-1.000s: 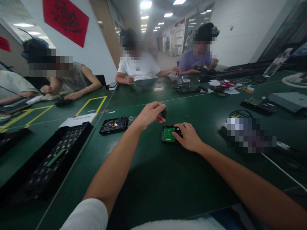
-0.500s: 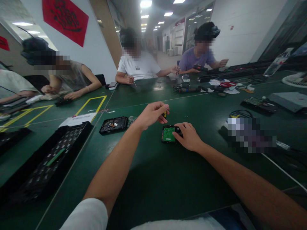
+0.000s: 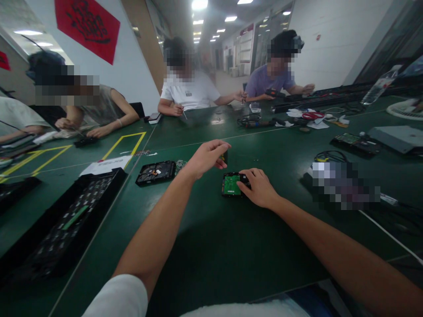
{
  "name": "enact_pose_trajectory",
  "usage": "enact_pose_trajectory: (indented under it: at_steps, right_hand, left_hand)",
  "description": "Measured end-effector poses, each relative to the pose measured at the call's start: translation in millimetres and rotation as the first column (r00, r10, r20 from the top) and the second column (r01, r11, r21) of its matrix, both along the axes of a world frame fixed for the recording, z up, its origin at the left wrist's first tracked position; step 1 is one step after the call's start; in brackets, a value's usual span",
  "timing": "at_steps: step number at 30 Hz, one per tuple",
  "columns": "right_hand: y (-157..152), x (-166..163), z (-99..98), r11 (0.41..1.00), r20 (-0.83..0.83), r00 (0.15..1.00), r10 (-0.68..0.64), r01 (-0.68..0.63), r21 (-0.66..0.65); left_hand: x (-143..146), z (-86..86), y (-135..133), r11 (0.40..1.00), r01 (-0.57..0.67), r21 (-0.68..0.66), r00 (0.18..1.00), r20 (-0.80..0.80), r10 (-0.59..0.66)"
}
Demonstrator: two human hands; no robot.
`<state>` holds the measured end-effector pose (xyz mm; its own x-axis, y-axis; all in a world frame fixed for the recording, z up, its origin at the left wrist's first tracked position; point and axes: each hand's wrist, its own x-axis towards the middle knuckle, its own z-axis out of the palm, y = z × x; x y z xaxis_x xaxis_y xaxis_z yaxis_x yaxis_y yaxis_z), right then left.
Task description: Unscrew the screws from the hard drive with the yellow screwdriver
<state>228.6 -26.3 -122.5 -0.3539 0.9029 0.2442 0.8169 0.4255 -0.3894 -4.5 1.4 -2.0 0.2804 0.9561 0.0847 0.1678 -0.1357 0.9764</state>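
Note:
A hard drive (image 3: 231, 185) lies on the green table with its green circuit board facing up. My right hand (image 3: 259, 187) grips its right side, thumb on the board and fingers over the far edge. Just above the drive's far edge, my left hand (image 3: 208, 157) is closed around a screwdriver (image 3: 225, 156). Only a bit of its yellow-and-black handle shows between the fingers; its tip cannot be made out. To the left rests another hard drive (image 3: 156, 172), with small loose metal parts (image 3: 180, 165) beside it.
A long black tray (image 3: 71, 220) of small parts stands at the left, by a white paper (image 3: 105, 165). At right are a cable (image 3: 330, 156), a circuit-board device (image 3: 355, 144) and a grey box (image 3: 398, 137). Several people sit across the table, hands on their own items.
My left fingers have shifted slightly around the screwdriver, and less of its yellow shows. My right hand and the hard drive stay together; the whole view has slid slightly.

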Motion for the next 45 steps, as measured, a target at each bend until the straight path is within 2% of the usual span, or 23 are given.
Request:
enact_pose_trajectory:
  at_steps: [5,14,20,27,30,36,45]
  right_hand:
    - [-0.1,-0.1,-0.9,1.0,0.002,1.0,-0.004,0.004,0.018]
    - [0.4,0.5,0.1,1.0,0.014,1.0,0.001,-0.001,0.015]
    - [0.8,0.5,-1.6,1.0,0.008,1.0,-0.004,0.004,0.014]
    - [-0.2,0.3,0.8,1.0,0.016,1.0,0.0,0.0,0.02]
    - [-0.6,-0.3,2.2,1.0,0.028,1.0,-0.005,0.004,0.013]
    - [1.0,0.6,-1.1,1.0,0.017,1.0,-0.002,0.001,0.025]
    - [0.7,0.4,-0.1,1.0,0.01,1.0,0.003,-0.003,0.01]
  left_hand:
    - [-0.9,2.3,-1.7,0.998,0.061,0.015,0.997,0.048,-0.062]
    - [-0.4,4.3,-2.1,0.991,0.084,-0.1,0.986,0.149,-0.069]
    - [0.7,1.6,-0.8,1.0,-0.013,-0.02,1.0,0.021,0.013]
    - [-0.1,2.3,-2.1,0.997,0.07,0.04,0.997,-0.012,-0.07]
    - [1.3,4.2,-3.4,0.995,0.099,0.012,0.995,0.012,-0.099]
    - [3.0,6.5,-4.7,0.993,0.068,-0.097,0.993,0.108,-0.057]
    - [-0.9,-0.6,-0.7,0.998,0.034,0.047,0.999,-0.028,-0.033]
